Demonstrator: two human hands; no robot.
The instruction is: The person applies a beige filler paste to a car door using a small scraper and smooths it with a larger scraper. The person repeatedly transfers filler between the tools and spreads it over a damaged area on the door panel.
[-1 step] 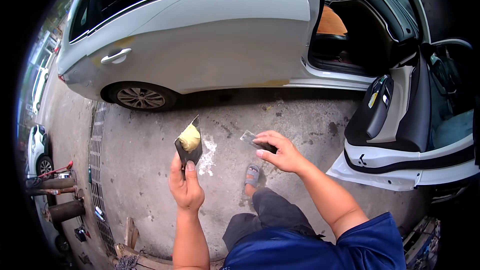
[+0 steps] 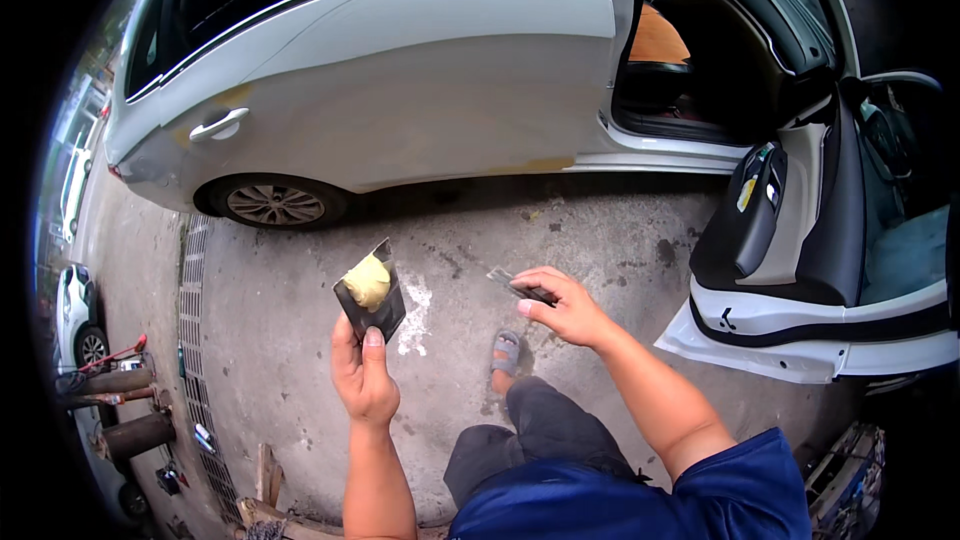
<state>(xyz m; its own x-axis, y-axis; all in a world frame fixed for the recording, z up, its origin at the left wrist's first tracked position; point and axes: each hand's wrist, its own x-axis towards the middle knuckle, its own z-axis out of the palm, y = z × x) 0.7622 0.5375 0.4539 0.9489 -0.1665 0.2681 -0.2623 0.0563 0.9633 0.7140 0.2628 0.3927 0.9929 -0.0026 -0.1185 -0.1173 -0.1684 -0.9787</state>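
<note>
My left hand (image 2: 364, 370) grips a dark flat plate (image 2: 385, 312) by its near edge, thumb on top. A lump of pale yellow body filler (image 2: 367, 282) sits on that plate. To the right, my right hand (image 2: 560, 305) is closed around a thin grey putty spreader (image 2: 505, 280), whose far edge points left toward the plate. The two tools are apart. Both hands are above the floor, in front of a white car's rear door (image 2: 430, 90). Dull grey and yellowish patches mark the door's lower part and the area round its handle (image 2: 218, 125).
At the right, the front door (image 2: 780, 325) stands wide open beside the car. The rear wheel (image 2: 275, 202) is at the left. A drain grate (image 2: 193, 290) runs along the concrete floor (image 2: 480, 240). Metal cylinders (image 2: 135, 435) and wooden pieces (image 2: 268, 475) lie at the lower left.
My left hand has shifted slightly left and down, and the plate with the filler has turned a little. My right hand has barely moved; the spreader is tilted slightly differently.
</note>
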